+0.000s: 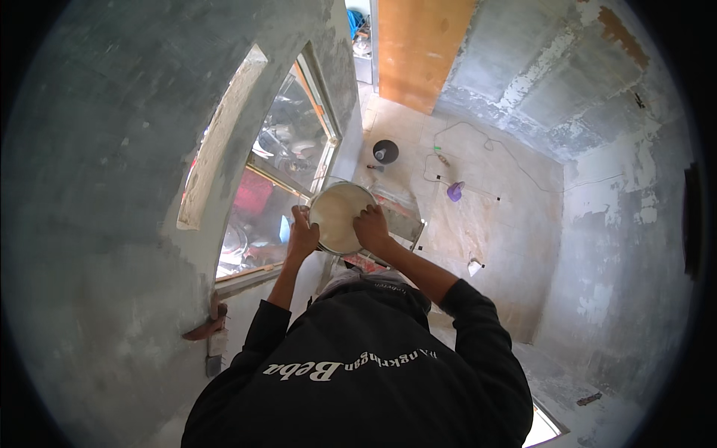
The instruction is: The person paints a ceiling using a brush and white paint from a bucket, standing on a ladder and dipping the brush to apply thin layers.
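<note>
In the head view, a round bucket (337, 224) with pale stuff inside sits between the two hands. Think of the bucket as a clock. The left hand (302, 233) is near nine o'clock, with fingers curled tight on the bucket's edge. The right hand (370, 228) is near four o'clock, bent over the edge; it is too small to tell whether it grips anything. A dark bucket (382, 145) is at one o'clock, on the floor (515, 239).
</note>
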The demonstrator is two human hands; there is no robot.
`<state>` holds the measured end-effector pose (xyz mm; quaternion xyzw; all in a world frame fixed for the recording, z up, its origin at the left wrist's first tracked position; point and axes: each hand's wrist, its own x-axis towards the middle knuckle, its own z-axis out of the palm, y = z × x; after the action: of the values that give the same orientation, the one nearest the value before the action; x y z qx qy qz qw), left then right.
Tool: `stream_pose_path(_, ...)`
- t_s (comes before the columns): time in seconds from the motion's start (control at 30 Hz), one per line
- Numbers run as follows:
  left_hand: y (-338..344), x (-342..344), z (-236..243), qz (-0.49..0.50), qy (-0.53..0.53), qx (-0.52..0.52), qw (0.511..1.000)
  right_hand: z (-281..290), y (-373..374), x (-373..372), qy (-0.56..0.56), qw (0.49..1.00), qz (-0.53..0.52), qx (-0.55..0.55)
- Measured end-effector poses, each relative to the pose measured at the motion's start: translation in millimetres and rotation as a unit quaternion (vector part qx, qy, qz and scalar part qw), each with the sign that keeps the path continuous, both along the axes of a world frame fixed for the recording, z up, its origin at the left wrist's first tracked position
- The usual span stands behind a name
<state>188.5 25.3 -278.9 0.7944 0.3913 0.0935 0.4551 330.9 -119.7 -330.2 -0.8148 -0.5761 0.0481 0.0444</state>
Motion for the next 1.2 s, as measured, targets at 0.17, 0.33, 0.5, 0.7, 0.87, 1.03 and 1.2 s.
stream_pose_path(0.17, 11, -22, 26, 0.049, -0.035, 0.02, 0.998, 21, 30, -12, 0.035, 0.997, 0.057, -0.023)
stream_pose_path(0.33, 28, -47, 43, 0.106, -0.018, 0.045, 0.993, 62, 52, -15, 0.098, 0.99, 0.101, 0.027)
stream_pose_path(0.5, 42, -57, 59, 0.129, -0.017, 0.012, 0.991, 91, 66, -13, 0.264, 0.943, 0.12, 0.163)
stream_pose_path(0.7, 33, -36, 97, 0.099, 0.0, 0.024, 0.995, 88, 75, -10, 0.258, 0.947, 0.104, 0.162)
stream_pose_path(0.87, 42, -18, 100, 0.081, -0.005, 0.008, 0.997, 86, 91, 3, 0.282, 0.938, 0.087, 0.184)
stream_pose_path(1.03, 44, 12, 102, 0.037, -0.017, -0.018, 0.999, 91, 79, 13, 0.331, 0.914, 0.044, 0.23)
stream_pose_path(1.2, 45, 36, 100, 0.0, -0.009, -0.012, 1.0, 91, 70, 31, 0.328, 0.92, 0.025, 0.216)
